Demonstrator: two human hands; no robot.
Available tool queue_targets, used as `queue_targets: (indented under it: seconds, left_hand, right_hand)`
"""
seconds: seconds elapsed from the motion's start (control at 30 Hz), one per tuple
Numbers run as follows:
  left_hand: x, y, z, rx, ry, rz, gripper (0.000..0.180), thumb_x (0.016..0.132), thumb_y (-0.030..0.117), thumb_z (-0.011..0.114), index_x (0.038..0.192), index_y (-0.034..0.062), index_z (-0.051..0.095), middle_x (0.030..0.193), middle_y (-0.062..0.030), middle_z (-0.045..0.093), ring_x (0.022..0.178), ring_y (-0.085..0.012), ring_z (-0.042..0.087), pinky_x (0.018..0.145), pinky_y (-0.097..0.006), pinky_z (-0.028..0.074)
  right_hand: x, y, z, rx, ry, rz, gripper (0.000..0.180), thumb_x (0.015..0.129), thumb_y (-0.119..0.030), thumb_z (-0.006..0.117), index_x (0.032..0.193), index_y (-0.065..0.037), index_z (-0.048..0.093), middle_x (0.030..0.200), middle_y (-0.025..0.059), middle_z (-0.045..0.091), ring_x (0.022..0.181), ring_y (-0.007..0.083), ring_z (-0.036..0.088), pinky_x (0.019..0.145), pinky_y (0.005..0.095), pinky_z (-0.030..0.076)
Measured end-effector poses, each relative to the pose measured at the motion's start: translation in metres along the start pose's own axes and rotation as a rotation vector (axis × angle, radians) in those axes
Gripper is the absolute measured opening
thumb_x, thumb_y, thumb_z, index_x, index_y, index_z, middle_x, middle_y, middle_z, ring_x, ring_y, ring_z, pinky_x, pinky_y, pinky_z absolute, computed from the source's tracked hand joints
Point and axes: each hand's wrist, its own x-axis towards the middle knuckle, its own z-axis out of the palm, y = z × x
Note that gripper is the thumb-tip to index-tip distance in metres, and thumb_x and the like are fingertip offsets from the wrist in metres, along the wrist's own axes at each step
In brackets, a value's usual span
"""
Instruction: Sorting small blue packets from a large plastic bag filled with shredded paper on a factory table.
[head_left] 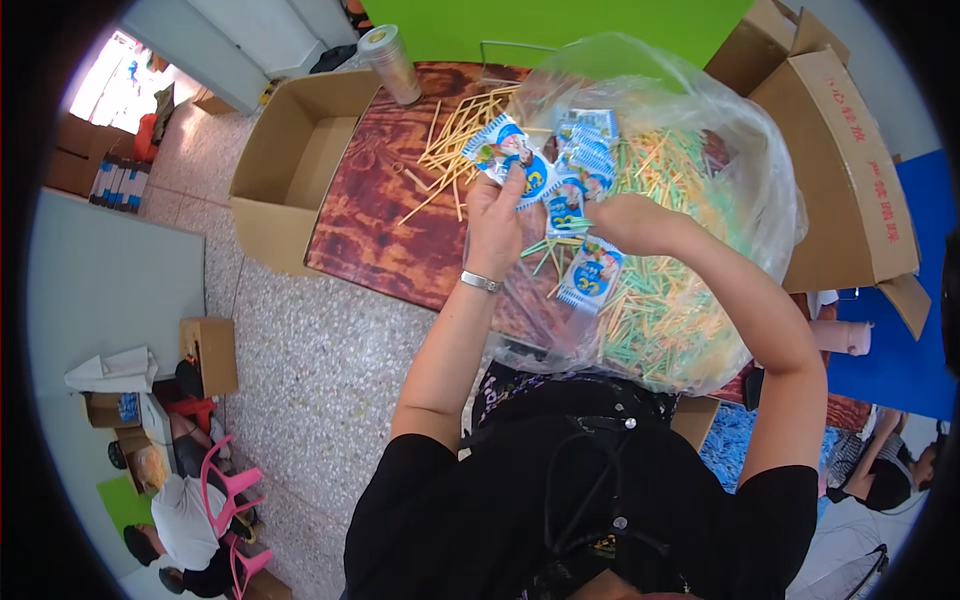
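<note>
My left hand (pixel 495 222) is closed on a blue-and-white printed packet (pixel 508 150), thumb on top, at the left edge of a large clear plastic bag (pixel 765 190). My right hand (pixel 632 224) is closed just to the right of it, with the ends of a few thin green sticks (pixel 572 225) showing at its fingertips. More packets of the same kind (pixel 588 150) lie between and beyond my hands, and one packet (pixel 592 270) lies nearer to me. Many thin orange and green sticks (pixel 665 310) fill the bag.
Loose yellowish sticks (pixel 465 130) lie on the red-brown patterned table (pixel 370 210). A lidded tumbler (pixel 392 68) stands at the far left corner. Open cardboard boxes flank the table, one left (pixel 290 150), one right (pixel 845 170). A pink bottle (pixel 842 337) is at right. Other people sit lower left and right.
</note>
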Motion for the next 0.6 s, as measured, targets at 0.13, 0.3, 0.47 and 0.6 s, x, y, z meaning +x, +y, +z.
queue_targets:
  seconds: [0.13,0.3,0.47,0.6]
  left_hand:
    - [-0.014,0.003,-0.024,0.205,0.13,0.022,0.02,0.093,0.007,0.058,0.112,0.0005,0.059,0.105,-0.0035,0.063,0.091,-0.0074,0.058,0.08,-0.025,0.048]
    - [-0.026,-0.003,-0.037,0.286,0.106,0.014,0.022,0.093,0.008,0.059,0.114,0.0003,0.058,0.104,-0.0016,0.062,0.091,-0.0059,0.057,0.081,-0.024,0.048]
    - [-0.03,0.003,-0.035,0.408,0.044,0.016,0.024,0.092,0.007,0.06,0.114,-0.0006,0.059,0.102,-0.0012,0.063,0.088,-0.0054,0.057,0.078,-0.023,0.048]
    - [-0.036,0.007,-0.037,0.593,0.059,-0.023,0.014,0.088,0.007,0.064,0.101,0.0011,0.064,0.085,0.0013,0.064,0.069,-0.0034,0.059,0.055,-0.019,0.046]
  right_hand:
    - [0.056,-0.048,0.044,-0.385,-0.032,0.218,0.018,0.082,-0.017,0.059,0.088,-0.008,0.074,0.09,0.0104,0.071,0.08,0.0273,0.069,0.062,0.0382,0.052]
    - [0.076,-0.09,0.078,-0.72,-0.292,0.272,0.018,0.08,-0.02,0.064,0.091,-0.009,0.073,0.087,0.0012,0.068,0.081,0.0186,0.067,0.057,0.0336,0.052]
    - [0.078,-0.092,0.092,-0.853,-0.193,0.301,0.019,0.08,-0.022,0.065,0.091,-0.009,0.074,0.085,0.0026,0.068,0.08,0.0167,0.067,0.057,0.0309,0.052]
    - [0.063,-0.06,0.072,-0.403,-0.176,0.223,0.017,0.082,-0.021,0.064,0.086,-0.007,0.072,0.084,0.0092,0.069,0.08,0.0246,0.068,0.062,0.0357,0.054]
